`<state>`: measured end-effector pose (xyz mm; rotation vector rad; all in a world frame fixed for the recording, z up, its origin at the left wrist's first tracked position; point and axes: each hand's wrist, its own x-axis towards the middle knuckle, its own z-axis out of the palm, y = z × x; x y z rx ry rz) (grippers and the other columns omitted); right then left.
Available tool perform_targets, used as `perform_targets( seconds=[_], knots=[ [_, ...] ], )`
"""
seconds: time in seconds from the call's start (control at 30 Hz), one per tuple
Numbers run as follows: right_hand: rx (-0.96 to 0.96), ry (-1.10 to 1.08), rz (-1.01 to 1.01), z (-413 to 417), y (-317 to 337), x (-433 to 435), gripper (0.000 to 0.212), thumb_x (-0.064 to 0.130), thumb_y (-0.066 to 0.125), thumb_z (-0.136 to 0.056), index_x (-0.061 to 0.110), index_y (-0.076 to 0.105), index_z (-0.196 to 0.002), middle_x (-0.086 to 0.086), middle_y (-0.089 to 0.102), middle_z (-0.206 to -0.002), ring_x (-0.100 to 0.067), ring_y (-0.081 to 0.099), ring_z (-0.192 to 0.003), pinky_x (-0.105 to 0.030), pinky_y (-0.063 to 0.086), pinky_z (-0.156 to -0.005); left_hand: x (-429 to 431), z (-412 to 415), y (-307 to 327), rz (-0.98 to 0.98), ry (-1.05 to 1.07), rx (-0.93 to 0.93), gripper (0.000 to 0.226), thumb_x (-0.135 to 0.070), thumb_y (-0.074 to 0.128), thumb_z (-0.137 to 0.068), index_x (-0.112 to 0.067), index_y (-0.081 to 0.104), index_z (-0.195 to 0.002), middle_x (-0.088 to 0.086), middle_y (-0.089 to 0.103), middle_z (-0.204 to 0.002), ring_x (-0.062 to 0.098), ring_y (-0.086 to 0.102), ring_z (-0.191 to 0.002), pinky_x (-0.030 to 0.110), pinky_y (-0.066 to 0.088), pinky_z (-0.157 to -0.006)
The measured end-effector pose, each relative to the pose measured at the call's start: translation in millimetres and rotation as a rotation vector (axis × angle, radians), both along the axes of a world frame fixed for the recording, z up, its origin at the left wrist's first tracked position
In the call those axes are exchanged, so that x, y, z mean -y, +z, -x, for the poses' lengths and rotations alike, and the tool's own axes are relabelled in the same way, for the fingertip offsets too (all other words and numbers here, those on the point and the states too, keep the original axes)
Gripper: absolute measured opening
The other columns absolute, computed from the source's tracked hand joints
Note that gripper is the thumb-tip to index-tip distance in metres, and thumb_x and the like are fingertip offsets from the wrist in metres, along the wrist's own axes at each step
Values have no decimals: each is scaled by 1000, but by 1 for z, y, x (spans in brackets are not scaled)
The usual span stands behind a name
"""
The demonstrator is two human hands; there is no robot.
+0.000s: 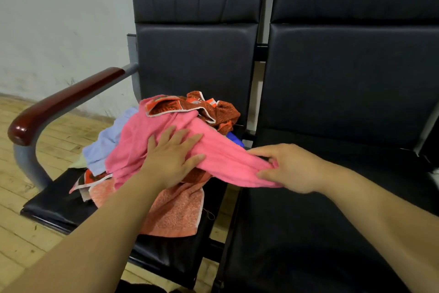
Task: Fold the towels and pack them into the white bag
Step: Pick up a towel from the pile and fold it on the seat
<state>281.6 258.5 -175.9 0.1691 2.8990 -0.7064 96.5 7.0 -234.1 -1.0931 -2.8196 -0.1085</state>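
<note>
Towel sorting at a row of seats: a person's left hand [171, 157] lies flat, fingers [187, 138] straight and spread, on a crumpled pink terry towel [225, 152] topping a heap on a black padded seat [59, 207]. The right hand [289, 166] pinches one end of the same towel, thumb and fingers [261, 150] curled round the cloth.

The pink towel's long axis runs from under the left fingers across to the right fingers, w/ the pinched end over the near edge of the neighbouring black seat [308, 233]. A rust-orange patterned towel w/ white edging [213, 107] lies just beyond the left fingers, a pale blue towel [104, 143] off to their left, a salmon towel [175, 212] under the left wrist.

No white bag in view; nothing looks folded yet. Prob. step in hand: drawing the pink towel off the heap onto the bare seat. The right hand has the free end, the left the bulk, so the pull goes rightward along the towel's length. Risk: the orange towel, partly overlapping, drags along.
</note>
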Motion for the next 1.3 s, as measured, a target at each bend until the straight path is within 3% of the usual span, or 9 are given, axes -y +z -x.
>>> perform_targets(
  seconds=[0.1,0.27,0.37,0.47,0.57,0.73,0.93,1.13,1.3],
  knots=[
    [-138,-67,86,-12,-3,-19,54,35,68,-95,42,49,-145,20,63,-121,5,59,-95,-12,44,-78,-1,1,1,-6,60,-4,80,-83,5,-82,-52,14,-155,-7,20,-165,28,9,-154,65,7,-117],
    [-583,-312,413,-10,-6,-18,48,31,68,-95,44,52,-138,10,66,-94,4,63,-86,-20,49,-79,-6,-5,0,4,51,-113,63,-68,25,-93,-44,40,-149,-3,54,-141,30,39,-136,66,28,-109],
    [-666,-395,829,-2,2,-2,43,25,66,-98,45,56,-134,-6,68,-101,-10,67,-100,-33,56,-93,-11,-9,4,-12,2,-135,46,-45,41,-99,-39,53,-142,-4,63,-128,28,46,-127,65,27,-110],
    [-604,-426,1280,-1,5,9,41,20,63,-99,41,57,-134,-3,59,-79,-10,62,-73,-28,54,-74,-12,-18,8,-4,-76,-61,67,-66,23,-89,-42,45,-148,-5,57,-133,25,42,-131,65,21,-114],
    [-480,-293,887,-11,-7,4,52,26,68,-96,43,49,-141,0,58,-73,-5,56,-64,-24,49,-68,-11,-26,9,10,-120,-39,86,-87,21,-80,-46,25,-156,-6,38,-152,26,29,-141,62,17,-117],
    [38,-27,154,-43,-40,-30,80,50,75,-86,60,27,-149,15,65,-123,0,63,-101,-21,49,-93,-12,-32,-1,152,-170,-63,93,-94,3,-76,-50,19,-157,-7,26,-161,28,25,-143,60,19,-116],
    [159,-107,-16,-77,-74,-77,74,48,75,-87,50,37,-150,17,65,-95,1,61,-83,-14,46,-78,-20,-35,-19,287,-137,-69,89,-88,-3,-78,-50,13,-157,-7,28,-162,35,23,-145,64,13,-118],
    [-97,-116,-131,-61,-94,-64,77,65,66,-85,49,32,-153,7,42,-153,-17,38,-138,-34,35,-114,-25,-39,-24,322,-106,-48,89,-87,-3,-76,-51,4,-157,-3,16,-167,43,5,-153,68,-7,-117],
    [-82,17,-18,-37,-139,-17,71,61,56,-94,52,22,-155,8,28,-150,-15,33,-138,-36,32,-117,-24,-49,-32,293,-58,-115,90,-89,2,-79,-47,8,-159,3,9,-170,47,-10,-152,66,-22,-114]
  ],
)
